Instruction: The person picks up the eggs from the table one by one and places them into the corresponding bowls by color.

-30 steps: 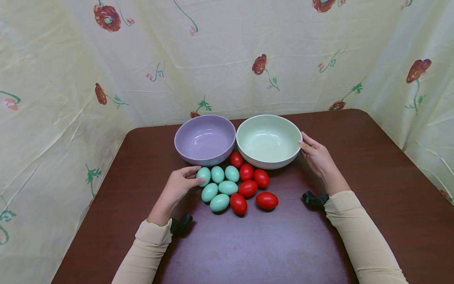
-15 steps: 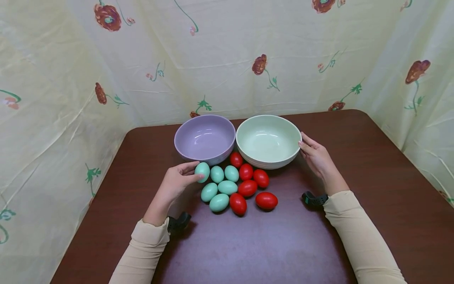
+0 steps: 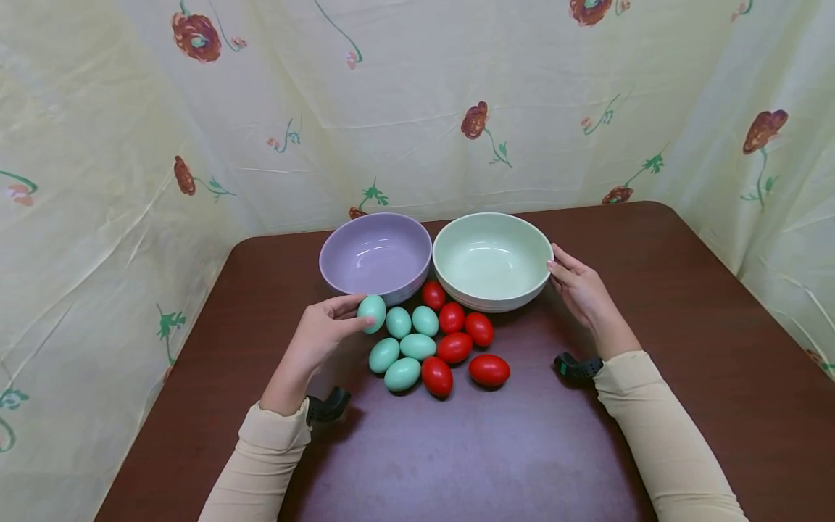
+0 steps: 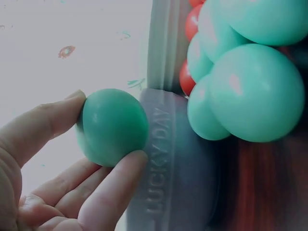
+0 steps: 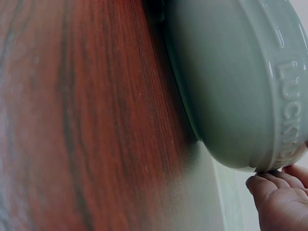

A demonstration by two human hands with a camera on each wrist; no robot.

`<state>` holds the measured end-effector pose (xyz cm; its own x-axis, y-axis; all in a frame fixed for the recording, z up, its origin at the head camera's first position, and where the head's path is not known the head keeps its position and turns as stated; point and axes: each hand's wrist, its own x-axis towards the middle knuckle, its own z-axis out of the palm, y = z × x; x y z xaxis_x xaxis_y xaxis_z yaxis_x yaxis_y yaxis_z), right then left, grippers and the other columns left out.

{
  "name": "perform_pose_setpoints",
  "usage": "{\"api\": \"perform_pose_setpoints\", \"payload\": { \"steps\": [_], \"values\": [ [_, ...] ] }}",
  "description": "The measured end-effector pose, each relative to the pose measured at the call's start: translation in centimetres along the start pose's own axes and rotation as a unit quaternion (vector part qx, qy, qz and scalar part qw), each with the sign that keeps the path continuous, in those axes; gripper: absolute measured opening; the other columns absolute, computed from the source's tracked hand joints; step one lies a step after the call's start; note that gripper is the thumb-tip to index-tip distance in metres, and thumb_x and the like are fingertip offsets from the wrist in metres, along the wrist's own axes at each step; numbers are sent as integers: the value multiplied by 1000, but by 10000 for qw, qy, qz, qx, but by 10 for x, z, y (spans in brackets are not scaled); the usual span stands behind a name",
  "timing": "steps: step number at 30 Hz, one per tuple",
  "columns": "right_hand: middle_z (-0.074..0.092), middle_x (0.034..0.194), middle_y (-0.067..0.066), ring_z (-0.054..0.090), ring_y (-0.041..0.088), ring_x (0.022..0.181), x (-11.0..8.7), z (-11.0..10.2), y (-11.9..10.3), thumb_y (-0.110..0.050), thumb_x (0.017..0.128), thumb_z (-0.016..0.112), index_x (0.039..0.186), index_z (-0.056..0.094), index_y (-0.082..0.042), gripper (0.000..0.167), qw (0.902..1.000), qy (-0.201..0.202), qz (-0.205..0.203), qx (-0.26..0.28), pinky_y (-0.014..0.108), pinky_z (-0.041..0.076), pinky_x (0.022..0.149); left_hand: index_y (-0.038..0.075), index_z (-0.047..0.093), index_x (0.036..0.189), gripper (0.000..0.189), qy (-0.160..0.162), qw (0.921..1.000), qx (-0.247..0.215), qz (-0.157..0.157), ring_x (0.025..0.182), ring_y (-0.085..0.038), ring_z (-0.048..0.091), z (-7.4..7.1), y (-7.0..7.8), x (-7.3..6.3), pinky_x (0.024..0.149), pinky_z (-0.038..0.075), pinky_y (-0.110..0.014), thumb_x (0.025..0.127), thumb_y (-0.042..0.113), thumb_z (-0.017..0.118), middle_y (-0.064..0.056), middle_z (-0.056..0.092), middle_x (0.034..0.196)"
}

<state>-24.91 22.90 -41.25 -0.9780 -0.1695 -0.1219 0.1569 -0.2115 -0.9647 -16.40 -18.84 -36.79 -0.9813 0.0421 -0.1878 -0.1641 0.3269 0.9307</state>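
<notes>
My left hand (image 3: 322,330) pinches a mint-green egg (image 3: 372,314) between thumb and fingers, at the near side of the purple bowl (image 3: 377,254). The left wrist view has that egg (image 4: 113,127) held apart from the other green eggs (image 4: 257,94). Over on the right, my right hand (image 3: 583,290) holds the side of the pale green bowl (image 3: 492,262), thumb at its rim. Its fingertips (image 5: 262,185) press the outer wall under the raised lettering in the right wrist view. Both bowls show bare insides.
Several green eggs (image 3: 417,346) lie on the brown table (image 3: 522,464) in front of the bowls. Several red eggs (image 3: 454,348) lie right beside them, one close between the two bowls. A flowered cloth (image 3: 417,109) hangs behind the table.
My left hand has lifted the green egg off the table and shifted it slightly left and toward the purple bowl. The right hand stays at the green bowl.
</notes>
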Motion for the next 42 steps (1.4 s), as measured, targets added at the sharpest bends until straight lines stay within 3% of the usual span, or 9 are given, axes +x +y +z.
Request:
{"api": "perform_pose_setpoints", "payload": {
  "steps": [8,16,27,42],
  "values": [
    [1,168,2,6,16,154,1,2,0,-20,104,50,158,9,-8,70,10000,-18,11,88,30,10,123,9,65,131,51,23,9997,-136,193,125,-19,61,0,11,-1,91,51,-17,84,20,79,-10,65,134],
    [1,167,3,6,17,154,-2,-3,2,-19,104,49,158,8,-7,69,9999,12,-55,125,31,10,123,7,64,132,51,60,9985,-361,409,123,-18,61,5,20,8,91,51,-15,84,18,79,-12,66,133],
    [0,167,2,6,16,154,1,-1,2,-19,104,50,158,8,-8,70,9998,-62,-46,209,30,10,123,4,59,137,54,253,9957,-840,294,107,-2,64,2,21,20,88,53,-15,87,17,76,-16,62,136],
    [0,167,3,6,16,154,-1,1,1,-19,104,48,158,8,-8,69,9999,-39,-20,155,31,10,123,4,61,135,52,398,9942,-953,303,97,-1,66,3,26,35,84,56,-17,87,18,76,-16,64,133]
  ]
}}
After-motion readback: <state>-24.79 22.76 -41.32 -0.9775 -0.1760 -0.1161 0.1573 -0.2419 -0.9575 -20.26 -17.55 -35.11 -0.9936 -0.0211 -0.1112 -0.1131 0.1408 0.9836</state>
